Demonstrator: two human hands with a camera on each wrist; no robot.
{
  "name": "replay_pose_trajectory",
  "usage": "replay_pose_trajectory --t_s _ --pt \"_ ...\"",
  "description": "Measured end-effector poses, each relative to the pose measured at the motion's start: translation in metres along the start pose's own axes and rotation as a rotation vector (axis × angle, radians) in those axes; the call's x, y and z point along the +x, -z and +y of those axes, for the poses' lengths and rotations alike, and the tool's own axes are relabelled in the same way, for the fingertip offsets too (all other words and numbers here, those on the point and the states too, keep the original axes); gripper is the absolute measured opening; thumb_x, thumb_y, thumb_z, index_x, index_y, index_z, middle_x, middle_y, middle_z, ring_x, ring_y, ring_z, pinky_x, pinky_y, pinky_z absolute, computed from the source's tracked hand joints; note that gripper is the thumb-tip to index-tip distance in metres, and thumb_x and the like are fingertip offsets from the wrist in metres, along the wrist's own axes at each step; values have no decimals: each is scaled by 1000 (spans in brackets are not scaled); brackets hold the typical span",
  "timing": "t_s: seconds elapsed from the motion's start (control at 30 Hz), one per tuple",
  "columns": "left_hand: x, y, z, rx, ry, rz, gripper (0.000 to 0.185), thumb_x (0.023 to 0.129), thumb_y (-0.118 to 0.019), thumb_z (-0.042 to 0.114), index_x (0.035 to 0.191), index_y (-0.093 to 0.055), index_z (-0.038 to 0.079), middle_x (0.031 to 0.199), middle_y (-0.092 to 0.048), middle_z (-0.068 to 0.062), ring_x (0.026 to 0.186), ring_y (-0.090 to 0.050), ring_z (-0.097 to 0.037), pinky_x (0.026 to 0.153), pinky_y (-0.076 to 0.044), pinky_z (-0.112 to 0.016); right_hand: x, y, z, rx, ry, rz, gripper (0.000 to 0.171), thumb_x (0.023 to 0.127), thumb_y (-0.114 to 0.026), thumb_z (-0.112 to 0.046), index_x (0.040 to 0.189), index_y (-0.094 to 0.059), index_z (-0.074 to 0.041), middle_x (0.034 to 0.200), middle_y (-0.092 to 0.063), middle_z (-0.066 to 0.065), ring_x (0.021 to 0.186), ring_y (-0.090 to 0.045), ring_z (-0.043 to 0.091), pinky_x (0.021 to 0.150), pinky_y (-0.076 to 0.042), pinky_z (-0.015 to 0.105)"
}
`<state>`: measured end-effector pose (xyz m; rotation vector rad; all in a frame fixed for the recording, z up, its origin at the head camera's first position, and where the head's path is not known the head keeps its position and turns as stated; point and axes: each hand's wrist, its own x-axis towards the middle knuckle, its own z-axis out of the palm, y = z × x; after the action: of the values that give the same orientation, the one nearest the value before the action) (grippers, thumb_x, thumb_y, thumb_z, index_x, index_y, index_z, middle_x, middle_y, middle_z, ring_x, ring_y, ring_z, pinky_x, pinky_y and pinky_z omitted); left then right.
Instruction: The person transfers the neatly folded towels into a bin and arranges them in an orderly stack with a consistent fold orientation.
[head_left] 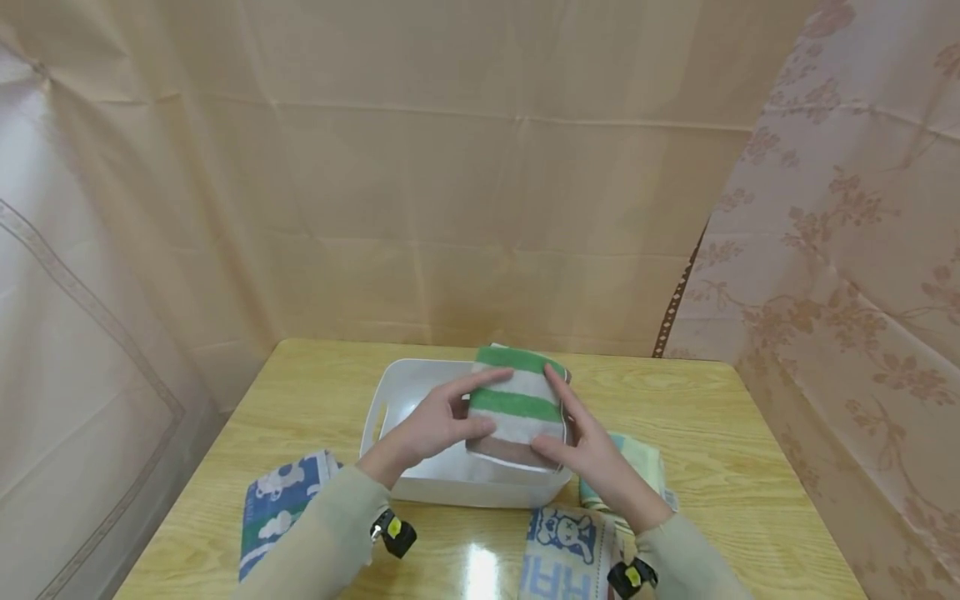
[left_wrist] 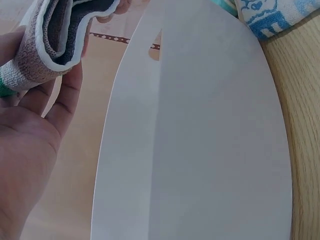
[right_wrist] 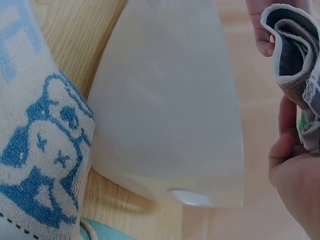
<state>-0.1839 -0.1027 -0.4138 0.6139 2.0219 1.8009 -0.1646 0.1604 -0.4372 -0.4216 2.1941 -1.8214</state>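
Holding a folded green-and-white striped towel (head_left: 517, 406) above the white bin (head_left: 390, 400), your left hand (head_left: 431, 429) and right hand (head_left: 588, 454) pinch its sides, fingers nearly straight.

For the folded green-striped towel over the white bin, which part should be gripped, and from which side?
Grip the folded green-striped towel by its two short side edges, one hand from each side, as the left hand and right hand do now. The folded layers open at the lower end, seen in both wrist views, so squeezing across the sides likely keeps them together above the white bin.
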Motion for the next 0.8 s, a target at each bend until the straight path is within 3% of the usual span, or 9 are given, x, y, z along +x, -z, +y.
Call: replay_pose_trajectory --t_s 0.13,0.3,0.43,0.6,0.8 --pt "-1 2 0 1 4 -19 62 98 -69 13 152 -48 36 146 -50 -12 118 -64 -29 92 -57 -40 0 2 1 37 -14 -5 87 97 -72 -28 157 -16 -56 171 -12 3 149 -31 39 116 -35 58" --pt "-1 3 -1 17 15 -30 61 97 -71 14 151 -50 35 145 -51 -11 115 -65 -28 90 -57 -39 -1 5 2 87 -4 23 88 95 -75 -23 159 -20 -52 166 -24 2 140 -45 38 104 -50 42" --pt "0 4 -2 42 36 -24 62 97 -71 12 150 -51 36 146 -49 -11 114 -65 -28 89 -57 -39 -1 6 1 102 -2 63 85 94 -76 -23 158 -27 -50 160 -33 4 134 -51 37 98 -54 35" --pt "0 6 -2 116 62 -7 61 97 -70 13 149 -51 40 149 -48 -9 115 -66 -28 88 -58 -39 0 5 -1 52 0 109 76 95 -75 -27 156 -34 -46 157 -39 6 129 -55 36 97 -54 37" --pt "2 9 -1 211 50 5 61 97 -71 14 149 -51 38 152 -46 -5 115 -66 -30 87 -58 -39 2 6 -1 6 16 120 68 96 -73 -29 155 -41 -40 156 -37 7 131 -53 37 104 -50 42"
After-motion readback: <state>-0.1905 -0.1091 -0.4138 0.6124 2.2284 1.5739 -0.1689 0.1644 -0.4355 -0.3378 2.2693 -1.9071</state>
